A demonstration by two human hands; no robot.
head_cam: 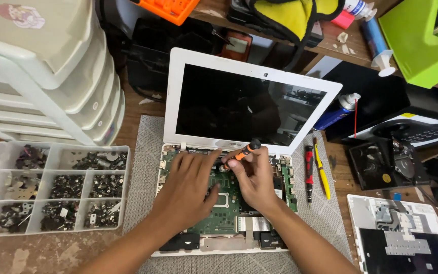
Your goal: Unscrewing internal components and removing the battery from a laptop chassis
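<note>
Left hand (186,190) lies spread, hiding the green board (219,215); right hand (254,177) pinches an orange screwdriver (240,154).

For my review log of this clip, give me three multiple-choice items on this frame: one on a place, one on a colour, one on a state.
1. Where does the clear plastic compartment box of small metal parts lie?
A. left of the opened white laptop
B. on its screen
C. on the wooden shelf

2. What colour is the handle of the small screwdriver in the right hand?
A. green
B. orange
C. white

3. What state is the laptop's screen in?
A. lit
B. folded shut
C. raised and dark

Answers:
1 A, the box sits on the wooden table at the laptop's left.
2 B, the handle is orange with a black cap.
3 C, the screen stands up, showing only reflections, while the left hand rests on the exposed green circuit board.
</note>
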